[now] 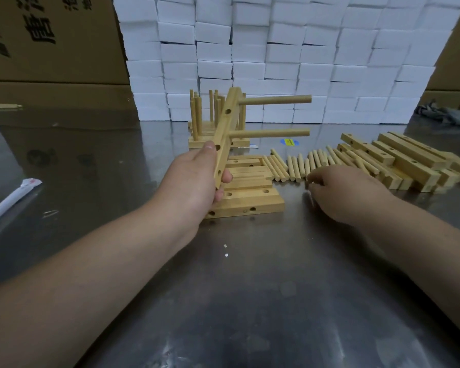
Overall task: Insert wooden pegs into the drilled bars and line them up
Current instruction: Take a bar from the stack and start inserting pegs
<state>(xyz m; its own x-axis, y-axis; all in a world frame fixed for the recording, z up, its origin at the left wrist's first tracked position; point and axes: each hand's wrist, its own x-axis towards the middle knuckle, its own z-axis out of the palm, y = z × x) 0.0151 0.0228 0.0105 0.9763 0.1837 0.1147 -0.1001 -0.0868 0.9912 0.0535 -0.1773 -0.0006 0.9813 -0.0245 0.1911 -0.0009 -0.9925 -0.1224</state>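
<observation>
The left hand (197, 179) gripped the drilled bar (225, 128) by its near end, thumb on one face and fingers curled round the other. The bar tilted up and away. Two seated pegs (270, 133) stuck out of it to the right, level with each other. The right hand (348, 192) lay knuckles-up over the near ends of the loose pegs (298, 166), fingers curled; whether it pinched one could not be told from this angle.

The step looked to be fetching the next peg. It would go best taken near one end, brought square to an empty hole (228, 111) and pushed in parallel to the seated two, while the left hand braced the bar against twisting.

Beneath the left hand lay flat bars (247, 197). Behind them stood finished bars (213, 120) with pegs upright, and a pile of unfilled bars (404, 160) sat to the right. All rested on a scuffed, reflective metal table (250, 288), with a white wrapped stick (8, 200) at the left and a grey cloth (446, 115) far right. A wall of white blocks (276, 49) closed the far side, flanked by cardboard boxes (51, 41).
</observation>
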